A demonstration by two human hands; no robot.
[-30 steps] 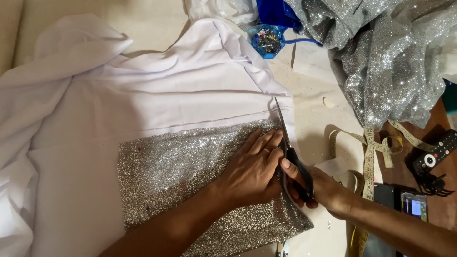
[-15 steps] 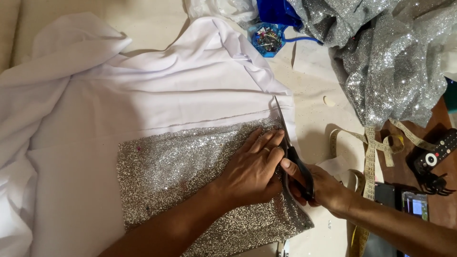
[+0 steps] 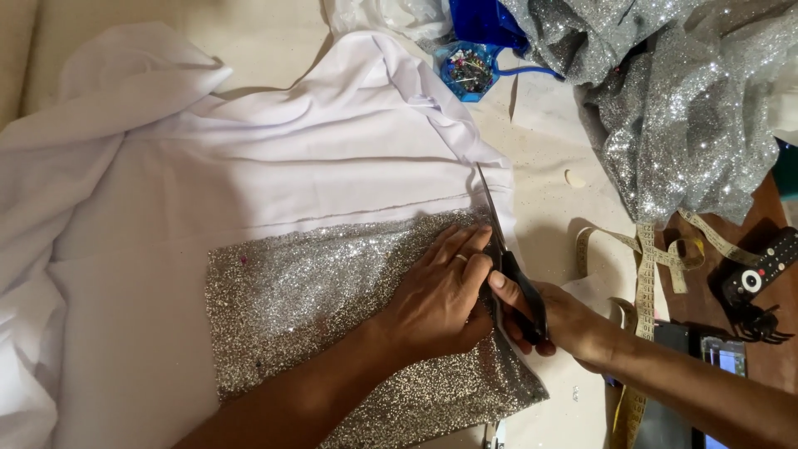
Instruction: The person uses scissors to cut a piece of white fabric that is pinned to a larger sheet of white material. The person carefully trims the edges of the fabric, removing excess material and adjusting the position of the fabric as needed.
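While my left hand (image 3: 436,299) lies flat, steadying the silver glitter fabric panel (image 3: 332,308) | right hand (image 3: 557,320) grips black-handled scissors (image 3: 507,249) along white cloth (image 3: 274,175).

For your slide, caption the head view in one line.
Left hand pins silver sequin fabric on white cloth; right hand cuts with black-handled scissors.

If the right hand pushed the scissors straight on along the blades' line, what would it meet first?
Likely more white fabric: the right hand aims the scissors up its right edge, beside the sequin panel. Farther on sits the blue pin container.
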